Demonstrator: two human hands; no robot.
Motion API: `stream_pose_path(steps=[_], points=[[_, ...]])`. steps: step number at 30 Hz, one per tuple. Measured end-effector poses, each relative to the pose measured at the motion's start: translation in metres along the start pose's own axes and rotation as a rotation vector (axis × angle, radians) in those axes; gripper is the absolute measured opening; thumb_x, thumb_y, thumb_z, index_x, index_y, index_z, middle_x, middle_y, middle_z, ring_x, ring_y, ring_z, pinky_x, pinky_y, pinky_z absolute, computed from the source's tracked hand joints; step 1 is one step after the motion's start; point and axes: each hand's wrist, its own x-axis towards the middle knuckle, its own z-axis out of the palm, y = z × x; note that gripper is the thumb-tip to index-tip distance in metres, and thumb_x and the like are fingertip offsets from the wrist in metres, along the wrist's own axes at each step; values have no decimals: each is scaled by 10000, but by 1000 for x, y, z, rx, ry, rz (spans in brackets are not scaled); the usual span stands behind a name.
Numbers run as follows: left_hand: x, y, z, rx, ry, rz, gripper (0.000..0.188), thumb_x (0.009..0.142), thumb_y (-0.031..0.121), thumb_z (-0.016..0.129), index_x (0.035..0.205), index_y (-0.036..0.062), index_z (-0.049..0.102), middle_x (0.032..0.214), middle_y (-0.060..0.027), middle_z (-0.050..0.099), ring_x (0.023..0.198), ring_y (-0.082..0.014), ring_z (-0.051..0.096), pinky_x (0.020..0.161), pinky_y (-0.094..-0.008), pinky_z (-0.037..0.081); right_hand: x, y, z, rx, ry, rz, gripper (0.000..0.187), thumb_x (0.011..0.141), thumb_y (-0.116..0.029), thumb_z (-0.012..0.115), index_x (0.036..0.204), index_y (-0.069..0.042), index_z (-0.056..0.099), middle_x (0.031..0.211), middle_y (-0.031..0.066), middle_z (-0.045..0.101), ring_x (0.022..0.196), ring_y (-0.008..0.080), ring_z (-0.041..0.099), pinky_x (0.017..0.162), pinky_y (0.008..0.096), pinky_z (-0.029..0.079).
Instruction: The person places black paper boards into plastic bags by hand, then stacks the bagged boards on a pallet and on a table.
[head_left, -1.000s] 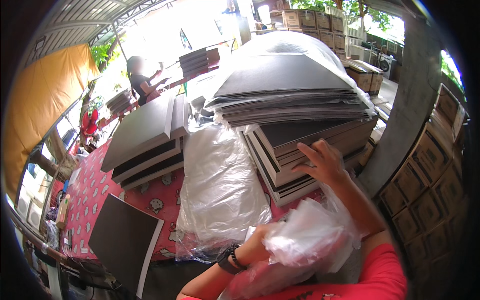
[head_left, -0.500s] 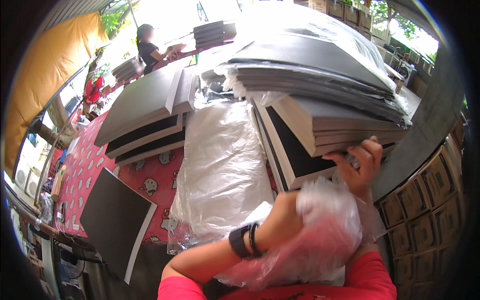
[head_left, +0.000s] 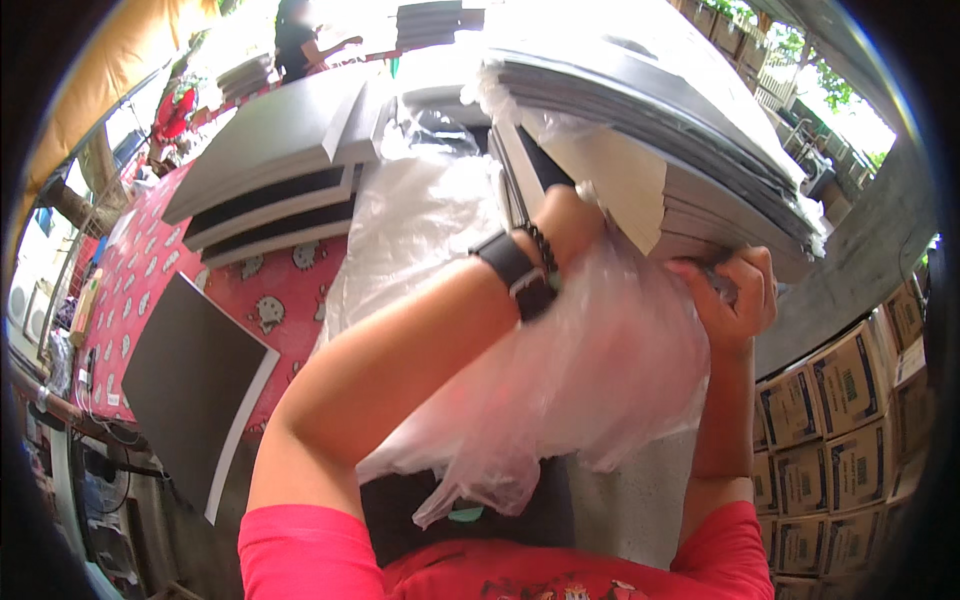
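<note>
A large, translucent, thin plastic bag (head_left: 600,350) hangs in loose, wrinkled folds, drawn out wide, with a pinkish red tint showing through its film. Its lower edge is uneven and dangles in a crumpled tip toward the left. Its upper edge reaches the near corner of a thick stack of flat rectangular boards with pale, layered edges (head_left: 705,215); whether the bag's mouth goes around that corner cannot be told. The stack's left side is a smooth cream surface, and its near corner points toward the viewer.
</note>
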Motion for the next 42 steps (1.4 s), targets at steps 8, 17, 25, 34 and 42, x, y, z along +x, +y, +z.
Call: stream_pose_path(steps=[8, 17, 25, 34, 42], points=[[-24, 1, 8, -1157, 329, -848, 383, 653, 131, 620, 982, -47, 537, 830, -203, 603, 786, -291, 602, 683, -332, 473, -42, -19, -10, 92, -308, 185, 297, 534, -192, 763, 699, -64, 552, 620, 34, 496, 523, 180, 497, 435, 282, 375], [-49, -5, 25, -1471, 289, -897, 378, 741, 127, 576, 1046, -58, 453, 866, -135, 565, 775, -162, 572, 605, -293, 490, -22, 10, -94, 265, 21, 992, 116, 757, -193, 612, 734, -81, 599, 749, 10, 596, 699, 82, 531, 634, 227, 411], [-74, 3, 24, -1778, 54, -739, 584, 728, 330, 621, 1125, -24, 380, 985, -110, 480, 953, -160, 441, 807, -292, 392, -111, 12, -211, -326, 4, 956, 157, 773, -173, 602, 866, -46, 613, 714, 29, 586, 623, 123, 517, 598, 259, 412], [-114, 37, -14, -1947, -3, -769, 309, 755, 228, 608, 954, 0, 545, 826, -41, 574, 713, -112, 547, 599, -237, 439, -330, -58, -244, -704, -970, 1823, 278, 655, -111, 640, 920, -45, 585, 859, 131, 617, 752, 249, 602, 656, 335, 466], [-120, 31, 17, -1991, -9, -821, 251, 753, 192, 594, 934, 21, 563, 795, -34, 582, 663, -116, 559, 584, -239, 435, -343, -72, -83, 503, -83, 1993, 294, 705, -92, 582, 988, -28, 539, 912, 101, 606, 859, 207, 572, 756, 338, 432]])
